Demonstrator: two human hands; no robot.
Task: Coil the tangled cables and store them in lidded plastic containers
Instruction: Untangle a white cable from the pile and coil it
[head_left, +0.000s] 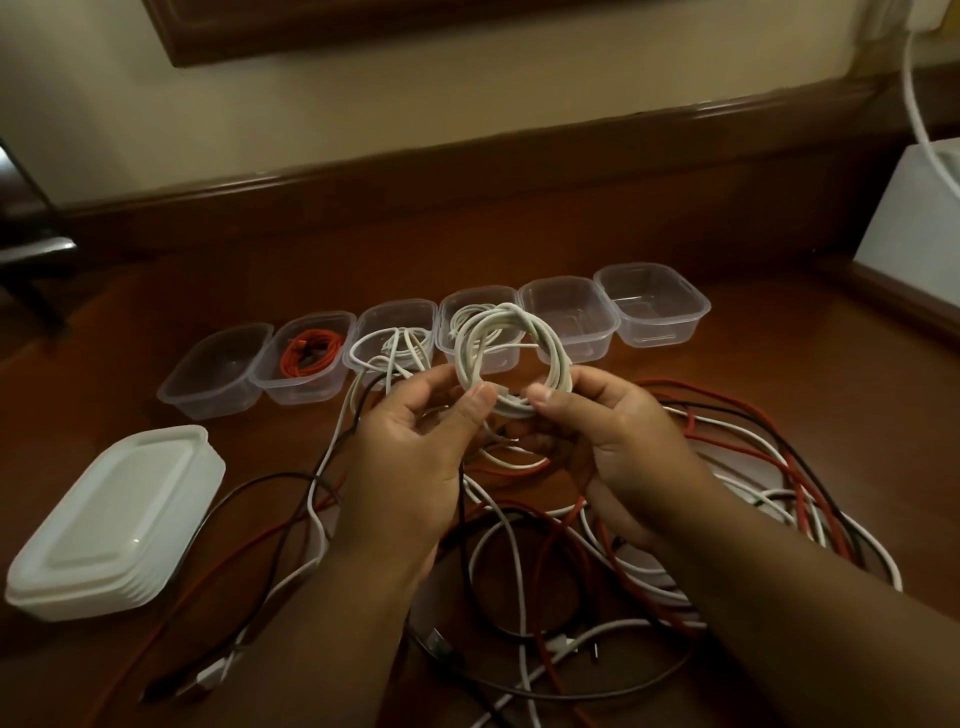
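Both hands hold up a round coil of white cable (511, 332) above the table's middle. My left hand (415, 441) pinches the coil's lower edge with thumb and fingers, and my right hand (613, 431) grips the same bottom part from the other side. Behind the coil stands a row of several clear containers (654, 306) without lids. One holds a coiled orange cable (311, 351), two hold white cables (400, 343). A tangle of red, black and white cables (545, 545) lies under my hands.
A stack of white lids (114, 519) sits at the left on the wooden table (779, 374). A white box (914, 228) with a white cord stands at the far right. A dark chair (26, 249) is at the far left.
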